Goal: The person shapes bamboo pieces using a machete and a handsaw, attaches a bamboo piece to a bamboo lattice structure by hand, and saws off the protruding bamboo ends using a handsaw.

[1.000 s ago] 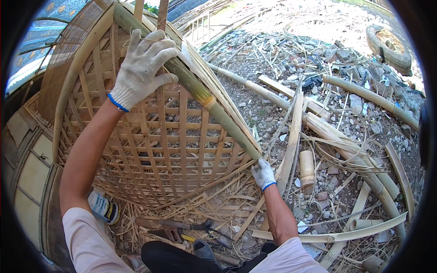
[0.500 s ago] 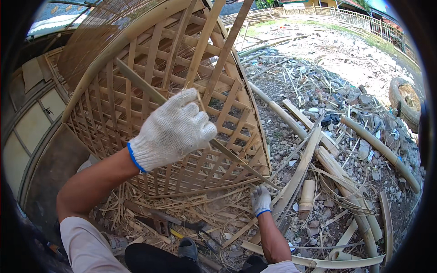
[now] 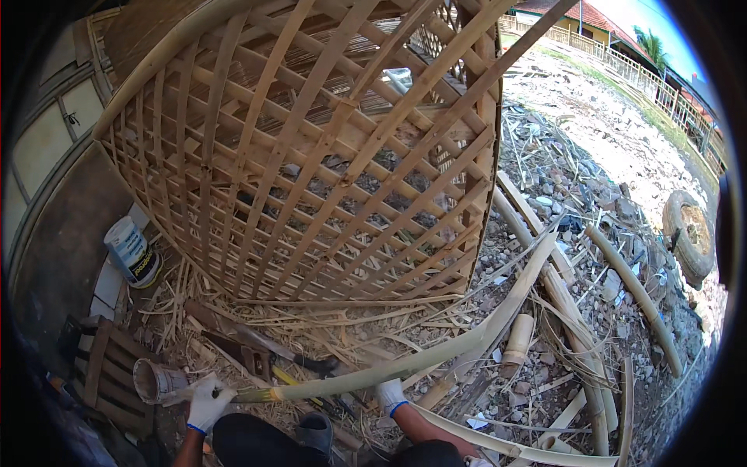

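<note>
A long, pale green bamboo strip (image 3: 342, 383) crosses low in front of me, from my left hand toward the split bamboo at the right. My left hand (image 3: 210, 401), in a white knit glove with a blue cuff, is closed round its near left end. My right hand (image 3: 391, 398), gloved alike, is at the strip's lower edge farther along. Its fingers pass behind the strip and seem closed on it, though they are partly hidden. Beyond stands a large bamboo lattice panel (image 3: 340, 180) of crossed slats.
A handsaw (image 3: 253, 359) and dark-handled tools lie among shavings by my feet. A white bucket (image 3: 134, 253), a wooden stool (image 3: 105, 373) and a small tub (image 3: 158, 381) stand at the left. Bamboo poles (image 3: 634, 296), rubble and a tyre (image 3: 690, 233) are at the right.
My left hand has come down from in front of the lattice to the lower left. My right hand has moved left and nearer. The view has shifted, showing the bucket and stool.
</note>
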{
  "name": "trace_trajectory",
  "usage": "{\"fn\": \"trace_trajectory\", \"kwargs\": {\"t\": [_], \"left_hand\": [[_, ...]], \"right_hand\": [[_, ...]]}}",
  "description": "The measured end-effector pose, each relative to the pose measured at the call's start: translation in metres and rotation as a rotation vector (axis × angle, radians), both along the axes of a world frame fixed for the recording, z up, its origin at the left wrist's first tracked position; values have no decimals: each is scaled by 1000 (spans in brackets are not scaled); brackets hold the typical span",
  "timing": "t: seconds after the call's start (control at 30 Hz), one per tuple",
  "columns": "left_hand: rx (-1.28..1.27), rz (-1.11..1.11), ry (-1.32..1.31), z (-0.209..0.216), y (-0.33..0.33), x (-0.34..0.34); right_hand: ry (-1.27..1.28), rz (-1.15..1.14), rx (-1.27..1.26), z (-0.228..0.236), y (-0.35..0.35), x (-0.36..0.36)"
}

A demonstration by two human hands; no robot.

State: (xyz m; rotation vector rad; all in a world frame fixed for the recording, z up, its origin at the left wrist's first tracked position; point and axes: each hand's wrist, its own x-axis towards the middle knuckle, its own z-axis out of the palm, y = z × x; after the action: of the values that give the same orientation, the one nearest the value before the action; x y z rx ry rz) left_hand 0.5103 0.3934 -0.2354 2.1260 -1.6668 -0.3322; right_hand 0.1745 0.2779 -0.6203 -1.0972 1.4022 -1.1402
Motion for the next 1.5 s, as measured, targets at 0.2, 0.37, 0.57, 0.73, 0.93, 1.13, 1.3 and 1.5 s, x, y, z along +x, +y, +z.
{"fn": "trace_trajectory", "kwargs": {"t": [0.2,0.37,0.57,0.73,0.93,1.13,1.3,1.5], "left_hand": [[78,574,540,-115,105,51],[64,715,566,-160,114,28],[603,561,265,-239,207,98],[733,834,305,-254,222,112],[620,819,144,-237,242,112],[226,853,300,-199,217,90],[164,967,206,-213,273,103],[343,1190,258,-191,281,113]], "right_hand": [[-241,161,364,181,19,-24],[-148,-45,320,191,4,-72],[42,62,342,247,-4,-71],[130,117,298,255,-14,-68],[355,481,230,261,-29,-36],[653,767,120,316,-55,-50],[776,963,145,310,-61,-14],[848,1186,-256,276,-57,49]]}}
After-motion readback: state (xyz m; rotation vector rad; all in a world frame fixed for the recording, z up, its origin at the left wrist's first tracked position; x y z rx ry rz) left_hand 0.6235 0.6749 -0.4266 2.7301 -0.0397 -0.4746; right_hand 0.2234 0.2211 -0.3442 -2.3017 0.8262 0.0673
